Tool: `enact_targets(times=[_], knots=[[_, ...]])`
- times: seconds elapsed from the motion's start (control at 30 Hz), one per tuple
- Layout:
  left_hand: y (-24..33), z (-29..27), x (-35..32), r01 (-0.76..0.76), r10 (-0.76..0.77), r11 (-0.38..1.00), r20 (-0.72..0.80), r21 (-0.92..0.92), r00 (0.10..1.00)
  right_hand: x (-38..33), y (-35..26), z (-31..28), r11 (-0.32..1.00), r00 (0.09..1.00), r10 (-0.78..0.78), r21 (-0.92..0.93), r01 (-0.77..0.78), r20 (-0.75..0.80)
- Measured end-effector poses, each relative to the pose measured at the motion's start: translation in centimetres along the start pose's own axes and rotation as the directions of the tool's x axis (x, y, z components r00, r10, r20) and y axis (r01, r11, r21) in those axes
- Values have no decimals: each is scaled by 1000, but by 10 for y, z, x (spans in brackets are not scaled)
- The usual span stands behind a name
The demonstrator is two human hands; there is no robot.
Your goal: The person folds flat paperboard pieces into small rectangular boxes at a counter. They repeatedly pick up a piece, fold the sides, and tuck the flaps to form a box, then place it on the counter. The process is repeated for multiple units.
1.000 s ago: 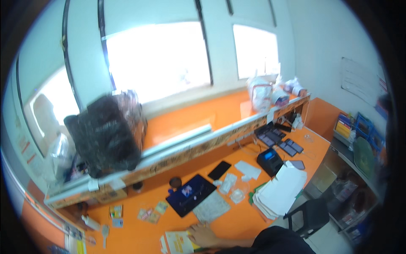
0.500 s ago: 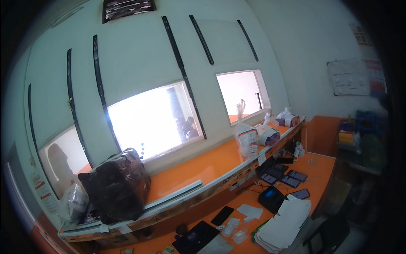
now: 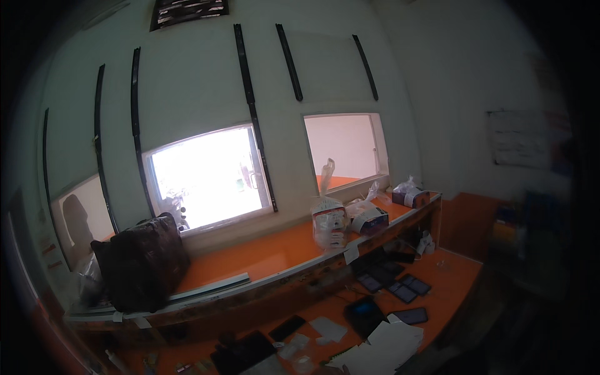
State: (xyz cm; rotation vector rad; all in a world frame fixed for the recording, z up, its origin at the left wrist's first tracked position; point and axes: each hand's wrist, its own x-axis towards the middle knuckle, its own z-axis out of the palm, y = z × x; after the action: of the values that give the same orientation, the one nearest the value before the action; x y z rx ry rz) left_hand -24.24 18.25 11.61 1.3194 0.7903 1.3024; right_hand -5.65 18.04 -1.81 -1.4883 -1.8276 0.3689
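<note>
Neither of my hands shows in the head view. On the orange desk at the bottom lies a stack of white papers. Just behind it is a black device with a small blue screen. Several phones lie flat farther right, and one more phone rests beside the papers. To the left are a black phone-like slab, a loose white sheet, crumpled clear plastic and a dark flat thing like a closed laptop.
A raised orange counter runs behind the desk. It bears a large black wrapped bag, a plastic-bagged pack and bagged boxes. Window openings pierce the wall behind. A whiteboard hangs at right.
My view has turned right, so the counter and desk things sit farther left in the picture. The picture is darker. No object has visibly been moved.
</note>
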Motion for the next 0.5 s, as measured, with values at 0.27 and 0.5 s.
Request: enact_targets(times=[0.27, 0.5], knots=[[-16, 83, -30, -22, 16, 996, -73, -92, 997, -34, 71, -74, 999, 996, -52, 3, 52, -77], [-18, 121, -48, -18, -3, 989, -142, -148, 990, -70, 97, -103, 996, 998, -49, 69, 48, 25]])
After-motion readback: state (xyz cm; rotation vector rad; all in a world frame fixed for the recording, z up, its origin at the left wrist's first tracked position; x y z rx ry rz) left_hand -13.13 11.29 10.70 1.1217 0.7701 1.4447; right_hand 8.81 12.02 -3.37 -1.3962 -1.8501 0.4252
